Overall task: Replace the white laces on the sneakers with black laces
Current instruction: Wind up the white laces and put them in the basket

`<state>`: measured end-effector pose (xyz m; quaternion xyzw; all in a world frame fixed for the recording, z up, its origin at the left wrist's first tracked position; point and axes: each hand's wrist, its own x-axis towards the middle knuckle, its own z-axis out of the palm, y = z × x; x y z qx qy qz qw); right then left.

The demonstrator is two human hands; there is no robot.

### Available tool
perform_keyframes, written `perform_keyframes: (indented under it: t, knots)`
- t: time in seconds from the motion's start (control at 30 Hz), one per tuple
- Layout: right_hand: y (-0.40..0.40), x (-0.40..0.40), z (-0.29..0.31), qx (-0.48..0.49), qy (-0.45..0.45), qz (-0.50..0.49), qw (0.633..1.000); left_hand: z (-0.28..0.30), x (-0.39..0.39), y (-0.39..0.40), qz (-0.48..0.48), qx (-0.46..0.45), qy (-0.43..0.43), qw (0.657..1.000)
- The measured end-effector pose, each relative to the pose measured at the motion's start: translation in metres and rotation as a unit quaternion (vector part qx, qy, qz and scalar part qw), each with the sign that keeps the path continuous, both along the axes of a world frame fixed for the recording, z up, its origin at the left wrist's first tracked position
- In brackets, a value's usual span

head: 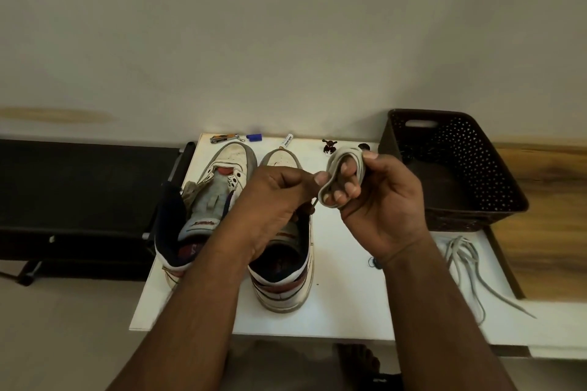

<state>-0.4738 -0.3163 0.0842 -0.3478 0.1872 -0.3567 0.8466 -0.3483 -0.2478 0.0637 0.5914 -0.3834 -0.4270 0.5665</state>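
Observation:
Two worn white sneakers stand side by side on a white table (343, 311), toes pointing away from me. The left sneaker (209, 197) has no lace and its tongue lies open. My forearm partly hides the right sneaker (286, 273). My right hand (378, 209) holds a white lace (341, 168) wound in loops around its fingers. My left hand (279, 194) pinches the free end of that lace just left of the loops, above the right sneaker. A second white lace (467, 267) lies loose on the table at the right.
A dark brown perforated basket (454, 168) stands at the table's back right. Along the back edge lie a nail clipper (226, 138), a blue cap (254, 137), a white marker (287, 140) and a small dark figure (328, 146). A black bench (85, 187) is at the left.

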Motion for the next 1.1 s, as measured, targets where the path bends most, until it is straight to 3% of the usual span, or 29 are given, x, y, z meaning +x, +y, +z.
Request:
perform_keyframes:
  t: [0.2, 0.33, 0.43, 0.57, 0.73, 0.83, 1.1]
  knots:
    - [0.001, 0.004, -0.002, 0.008, 0.009, -0.008, 1.0, 0.001, 0.0, -0.002, 0.037, -0.067, 0.013, 0.997]
    - [-0.003, 0.003, -0.006, -0.003, 0.004, -0.013, 1.0, 0.004, 0.002, -0.001, 0.0, -0.071, 0.087, 0.994]
    - [-0.003, 0.002, -0.008, -0.009, 0.003, 0.005, 1.0, 0.006, -0.006, 0.0, -0.048, -0.091, 0.057, 0.993]
    - [-0.002, 0.003, -0.013, -0.031, 0.025, 0.031, 0.999, 0.002, -0.011, -0.002, -0.006, -0.061, 0.062, 0.996]
    - [-0.01, -0.001, -0.019, -0.032, 0.04, 0.042, 0.998, -0.004, -0.017, -0.006, 0.028, -0.052, -0.025, 0.998]
    - [-0.018, -0.009, -0.019, -0.068, 0.032, 0.057, 0.996, -0.003, -0.022, -0.007, 0.015, -0.072, -0.001, 0.997]
    - [-0.022, -0.036, -0.001, -0.2, 0.103, 0.053, 0.973, -0.001, -0.027, -0.011, -0.031, -0.063, -0.068, 0.995]
